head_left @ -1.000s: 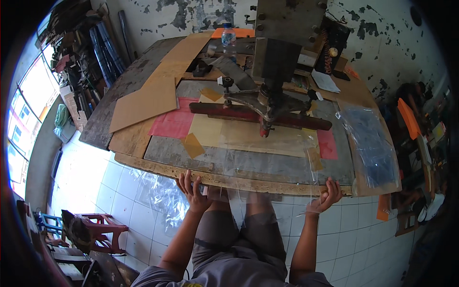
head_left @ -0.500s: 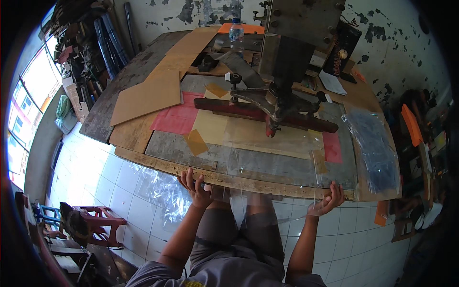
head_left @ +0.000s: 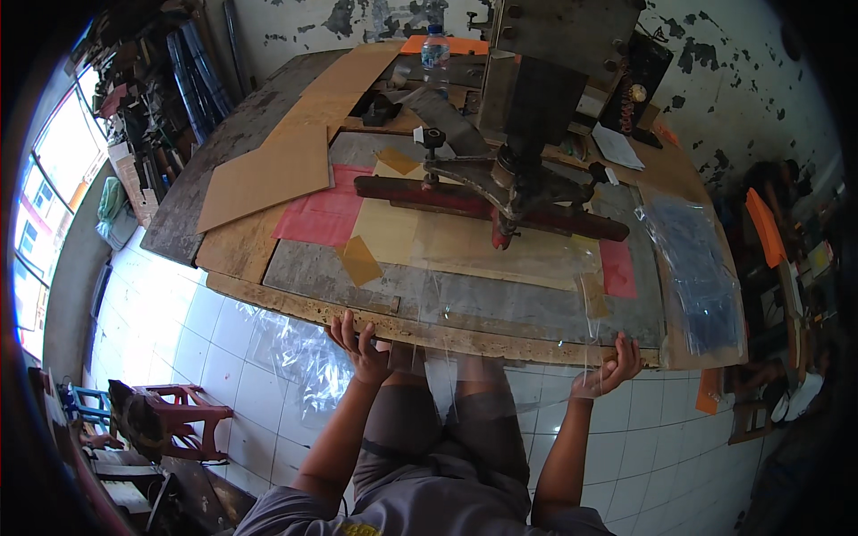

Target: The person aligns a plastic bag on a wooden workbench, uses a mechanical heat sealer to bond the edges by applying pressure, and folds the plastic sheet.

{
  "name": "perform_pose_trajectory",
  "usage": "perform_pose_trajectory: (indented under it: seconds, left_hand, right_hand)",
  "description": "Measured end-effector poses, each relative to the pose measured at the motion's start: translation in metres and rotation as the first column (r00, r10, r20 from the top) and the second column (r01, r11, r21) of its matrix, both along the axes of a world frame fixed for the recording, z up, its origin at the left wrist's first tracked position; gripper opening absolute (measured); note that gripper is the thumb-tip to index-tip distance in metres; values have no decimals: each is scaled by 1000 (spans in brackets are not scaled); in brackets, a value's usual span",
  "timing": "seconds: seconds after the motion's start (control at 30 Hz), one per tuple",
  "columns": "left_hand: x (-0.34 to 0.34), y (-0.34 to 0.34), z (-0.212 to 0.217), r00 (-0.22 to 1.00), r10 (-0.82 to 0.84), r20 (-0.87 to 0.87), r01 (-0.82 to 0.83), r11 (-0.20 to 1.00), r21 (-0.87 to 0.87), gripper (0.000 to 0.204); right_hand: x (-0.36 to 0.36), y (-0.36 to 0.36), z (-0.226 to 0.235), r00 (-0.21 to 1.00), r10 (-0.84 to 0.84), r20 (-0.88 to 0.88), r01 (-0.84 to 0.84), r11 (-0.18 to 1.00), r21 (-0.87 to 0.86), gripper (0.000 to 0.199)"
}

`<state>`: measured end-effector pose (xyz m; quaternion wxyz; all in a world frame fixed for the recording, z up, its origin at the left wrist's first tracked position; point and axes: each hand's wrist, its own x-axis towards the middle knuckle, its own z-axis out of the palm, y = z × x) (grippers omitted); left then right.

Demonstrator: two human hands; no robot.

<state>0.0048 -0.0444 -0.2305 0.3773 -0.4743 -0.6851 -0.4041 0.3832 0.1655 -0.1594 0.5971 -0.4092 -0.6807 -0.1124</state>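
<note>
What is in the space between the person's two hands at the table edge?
In the head view, a clear plastic sheet spans from the left hand to the right hand, draped over the worn wooden table edge. The person's grey-clad lap shows through it.

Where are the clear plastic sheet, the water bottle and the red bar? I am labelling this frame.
clear plastic sheet (head_left: pixel 500 357): head view, near edge between the hands.
water bottle (head_left: pixel 435 55): head view, middle of its body.
red bar (head_left: pixel 402 190): head view, left part.

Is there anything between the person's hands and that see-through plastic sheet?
Nothing visible. The left hand and right hand both already grip the near edge of the clear plastic sheet at the worktable's front edge.
</note>
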Motion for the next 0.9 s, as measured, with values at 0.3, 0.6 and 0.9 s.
perform_pose_trajectory:
  seconds: [0.3,0.6,0.9]
  left_hand:
    - [0,0,-1,1000,6,-2,-6,1000,6,85]
    - [0,0,-3,1000,11,-8,-11,1000,7,85]
    - [-1,0,-1,1000,18,-16,-18,1000,-2,87]
  right_hand:
    - [0,0,-1,1000,3,-2,-3,1000,-2,48]
    - [1,1,-2,1000,4,-3,-4,1000,4,49]
    - [2,2,-4,1000,4,-7,-4,1000,7,48]
